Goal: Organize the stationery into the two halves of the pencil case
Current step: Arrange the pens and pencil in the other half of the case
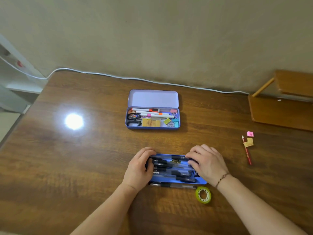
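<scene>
Big wooden table (67,167) fills the view, and on it the job looks well past halfway. Up near the wall sits the open purple pencil case (153,109), lid (153,98) tipped back and bare inside, lower half already packed: markers (152,112) lying lengthwise, black-handled scissors (133,119) at the left end, a row of yellow blocks (151,122), binder clips (172,120) bunched at the right.

Closer in, the blue tray (177,179), by my judgement the case's other half, lies flat in front of the person and is loaded with dark-capped pens (171,167), side by side. Both hands are on it. The left hand (140,168) covers the left end, fingers curled over the pens there; the right hand (207,164) is draped over the right end, fingertips bent down onto the pens. Whether either actually grips a pen, I cannot tell; they read as settling the row.

Now what's left. One pen (172,185) lies on the table just beside the tray's near edge, outside it. A green tape roll (203,195) sits near the tray's right corner. Well off to the right: a red pencil (247,150), a yellow scrap (249,142) touching it, and a small pink eraser (250,134). Those strays still need homes.
</scene>
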